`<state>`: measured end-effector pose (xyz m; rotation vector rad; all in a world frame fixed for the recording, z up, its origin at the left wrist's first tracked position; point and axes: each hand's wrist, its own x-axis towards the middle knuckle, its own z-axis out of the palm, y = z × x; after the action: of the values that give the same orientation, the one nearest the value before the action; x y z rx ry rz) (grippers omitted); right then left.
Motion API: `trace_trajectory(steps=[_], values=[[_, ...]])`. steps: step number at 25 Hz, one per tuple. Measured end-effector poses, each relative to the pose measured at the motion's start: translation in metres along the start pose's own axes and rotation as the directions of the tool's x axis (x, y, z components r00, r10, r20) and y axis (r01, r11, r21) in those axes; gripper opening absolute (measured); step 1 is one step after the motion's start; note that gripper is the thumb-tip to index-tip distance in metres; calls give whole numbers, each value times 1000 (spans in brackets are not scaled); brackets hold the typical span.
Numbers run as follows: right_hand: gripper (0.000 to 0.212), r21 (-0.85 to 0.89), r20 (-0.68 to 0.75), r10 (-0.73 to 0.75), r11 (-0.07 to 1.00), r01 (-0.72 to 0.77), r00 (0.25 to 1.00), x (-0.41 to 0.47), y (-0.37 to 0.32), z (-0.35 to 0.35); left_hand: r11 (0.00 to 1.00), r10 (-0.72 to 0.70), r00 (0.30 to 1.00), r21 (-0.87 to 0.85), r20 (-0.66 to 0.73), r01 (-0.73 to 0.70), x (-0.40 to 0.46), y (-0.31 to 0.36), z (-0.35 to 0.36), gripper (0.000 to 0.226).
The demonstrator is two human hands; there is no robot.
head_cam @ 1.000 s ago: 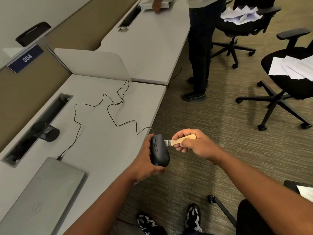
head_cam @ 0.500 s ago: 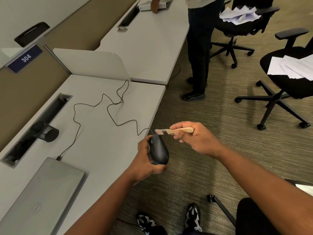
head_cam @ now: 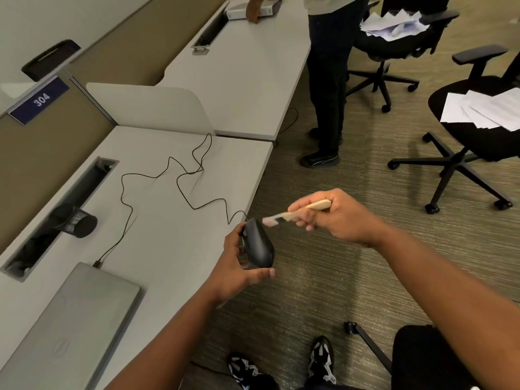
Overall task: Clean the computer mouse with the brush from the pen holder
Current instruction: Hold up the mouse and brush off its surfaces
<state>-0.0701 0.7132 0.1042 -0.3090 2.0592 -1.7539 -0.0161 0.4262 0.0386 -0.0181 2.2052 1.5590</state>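
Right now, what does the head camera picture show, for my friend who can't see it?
A left hand holds a black mouse beyond the desk edge while the right hand holds a small wooden brush by its front end. A closed laptop lies on the desk.

White "304" on a dark blue plate fixed to the partition top, upper left. Faint round logo on the laptop lid, unreadable.

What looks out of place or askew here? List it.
The pen holder lies tipped on its side at the edge of the desk's cable slot rather than standing. Loose papers and are piled on two office chair seats. The mouse cable sprawls in loops across the desk.
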Motion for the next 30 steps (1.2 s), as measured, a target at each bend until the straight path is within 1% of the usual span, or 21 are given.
trace_trajectory(steps=[1,2,3,5,7,12,15,18,19,21,23,24,25,26,28,30], values=[[17,-39,-72,-31,999,28,997,2,-1,4,1000,-8,1000,-4,13,8,0,0,0,113],[18,-79,-102,-59,996,51,993,3,-2,8,1000,-10,1000,-5,24,10,1,0,0,114],[19,-122,-94,-79,990,68,992,5,-3,13,1000,-8,999,-7,34,9,1,0,0,115],[21,-218,-31,-84,973,75,996,7,-1,21,1000,-6,999,-18,44,7,3,-1,0,118],[20,-271,12,-67,960,68,998,6,1,23,999,-10,999,-43,39,12,3,-1,1,120],[17,-250,101,-71,964,95,992,-1,-2,22,996,-29,999,-81,-17,28,2,-2,-2,129],[16,-240,192,-43,966,90,980,-3,-2,16,996,-36,998,-85,-45,32,1,-3,-5,130],[18,-289,289,1,954,86,957,-9,-2,14,997,-30,997,-77,-65,25,2,-2,-7,129],[19,-298,292,1,950,90,957,-10,-3,13,997,-26,998,-75,-59,22,3,-2,-7,128],[16,-263,210,-45,960,100,977,-9,-6,4,994,-17,999,-109,-42,12,4,-3,-8,129],[16,-127,82,-95,986,105,992,-5,-10,-4,992,-7,999,-124,-43,2,4,-4,-9,127],[17,-70,39,-110,991,112,993,-3,-10,-4,993,0,999,-118,-43,-5,4,-4,-8,125],[16,-63,16,-127,990,128,992,-1,-10,-1,994,9,999,-111,-43,-13,4,-4,-8,123],[17,-99,11,-146,984,147,989,1,-8,5,994,14,999,-110,-44,-19,4,-4,-7,120],[21,-183,52,-149,971,157,987,1,-3,18,993,9,999,-121,-49,-15,4,-3,-7,114],[19,-182,97,-126,973,142,987,-1,0,23,993,-3,997,-118,-71,-5,3,-2,-7,110]])
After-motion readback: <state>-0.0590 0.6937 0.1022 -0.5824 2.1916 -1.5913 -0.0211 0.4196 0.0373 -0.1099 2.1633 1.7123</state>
